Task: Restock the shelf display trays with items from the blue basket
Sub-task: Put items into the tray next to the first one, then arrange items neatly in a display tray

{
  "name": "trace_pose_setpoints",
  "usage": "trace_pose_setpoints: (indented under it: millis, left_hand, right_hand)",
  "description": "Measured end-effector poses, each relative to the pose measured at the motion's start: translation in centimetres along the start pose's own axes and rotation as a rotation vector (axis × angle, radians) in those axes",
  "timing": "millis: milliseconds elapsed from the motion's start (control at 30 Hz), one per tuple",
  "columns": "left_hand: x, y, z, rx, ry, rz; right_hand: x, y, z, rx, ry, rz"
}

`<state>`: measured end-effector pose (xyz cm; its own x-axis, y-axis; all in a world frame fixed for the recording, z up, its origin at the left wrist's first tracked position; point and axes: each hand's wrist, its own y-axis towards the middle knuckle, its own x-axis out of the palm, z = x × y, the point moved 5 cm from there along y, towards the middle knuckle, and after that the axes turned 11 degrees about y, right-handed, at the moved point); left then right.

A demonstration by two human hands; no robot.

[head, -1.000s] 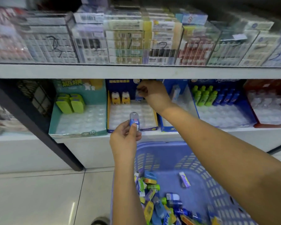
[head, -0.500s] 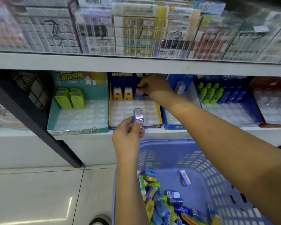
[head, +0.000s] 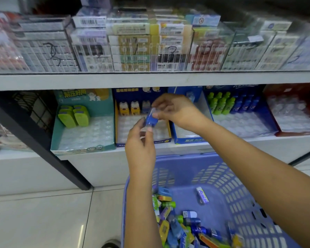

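Five display trays sit side by side on the lower shelf [head: 258, 142], under the upper shelf [head: 150, 79] with its stacked boxes [head: 132, 45]. The leftmost tray [head: 57, 136] has two packs [head: 73, 116] at its back left. The second tray [head: 161, 140] has three pieces [head: 134, 108] along its back. The third tray [head: 188, 140] touches it, the fourth tray [head: 273, 122] has bottles [head: 231, 104] at its back, and the fifth tray [head: 293, 133] is far right. The basket [head: 240, 194] stands on the floor [head: 43, 212] before the shelf, loose items [head: 177, 226] heaped near left. Before the second tray, the left hand [head: 140, 140] from below and the right hand [head: 175, 110] from above pinch a small item [head: 150, 119]
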<state>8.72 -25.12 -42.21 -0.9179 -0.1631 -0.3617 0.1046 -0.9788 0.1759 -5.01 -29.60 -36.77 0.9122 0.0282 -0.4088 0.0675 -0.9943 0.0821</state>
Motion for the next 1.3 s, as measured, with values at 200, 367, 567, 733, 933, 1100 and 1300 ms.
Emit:
trace_pose_setpoints:
  millis: [200, 367, 567, 733, 933, 1100, 1300]
  left_hand:
    - [3.0, -0.7, -0.3, 0.137, 0.477, -0.278]
    - [3.6, -0.8, -0.8, 0.128, 0.562, -0.344]
    - [3.5, -0.6, -0.9, 0.117, 0.524, -0.353]
    - [3.4, -0.5, -1.0, 0.121, 0.507, -0.357]
    - [1.7, -1.0, 0.7, 0.148, 0.375, -0.313]
    - [-0.3, -1.2, 2.2, 0.076, 0.219, -0.41]
    - [5.4, -5.2, -5.0, -0.163, 0.595, -0.859]
  right_hand:
    - [-1.6, 3.9, 1.6, -0.035, -0.394, 0.108]
    - [-0.9, 6.2, 3.3, 0.013, -0.49, 0.03]
    - [-0.9, 7.6, 3.8, 0.072, -0.553, -0.057]
    - [-0.7, 8.2, 3.7, 0.097, -0.612, -0.064]
    - [-0.3, 6.2, 1.6, 0.065, -0.784, -0.153]
    - [-2.4, -2.4, -0.2, -0.085, -0.556, 0.092]
    - [1.4, -14.1, 13.1, 0.416, -0.374, -0.291]
